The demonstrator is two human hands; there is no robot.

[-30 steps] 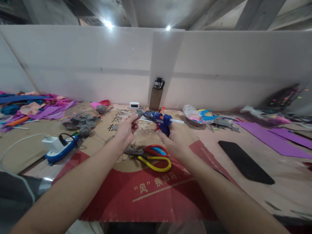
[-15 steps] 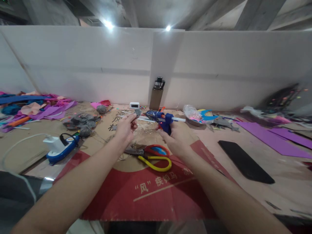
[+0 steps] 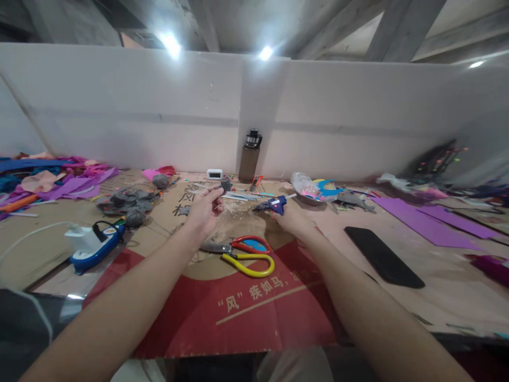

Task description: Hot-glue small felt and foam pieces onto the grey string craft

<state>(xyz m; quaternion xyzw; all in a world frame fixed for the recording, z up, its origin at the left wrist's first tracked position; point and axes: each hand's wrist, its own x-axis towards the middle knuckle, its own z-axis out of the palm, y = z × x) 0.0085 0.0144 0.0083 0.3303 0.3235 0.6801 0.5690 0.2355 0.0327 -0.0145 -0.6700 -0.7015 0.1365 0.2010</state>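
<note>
Between the thumb and fingers of my left hand is a small grey fuzzy piece, held up above the cardboard. My right hand is at the blue glue gun, whose white glue stick pokes out behind it; the nozzle points left and down at the cardboard. My right fingers are mostly hidden behind the wrist and the gun. Scissors with one red and one yellow handle lie on the red and brown cardboard between my forearms.
On the left are a blue power strip with a white plug, grey yarn balls and coloured scraps. Behind stands a bottle. To the right are a metal bowl, a black phone and purple sheets.
My right hand has lowered the glue gun and tipped its nozzle down, away from the grey piece. My left hand still holds the piece up. The view has shifted slightly.
</note>
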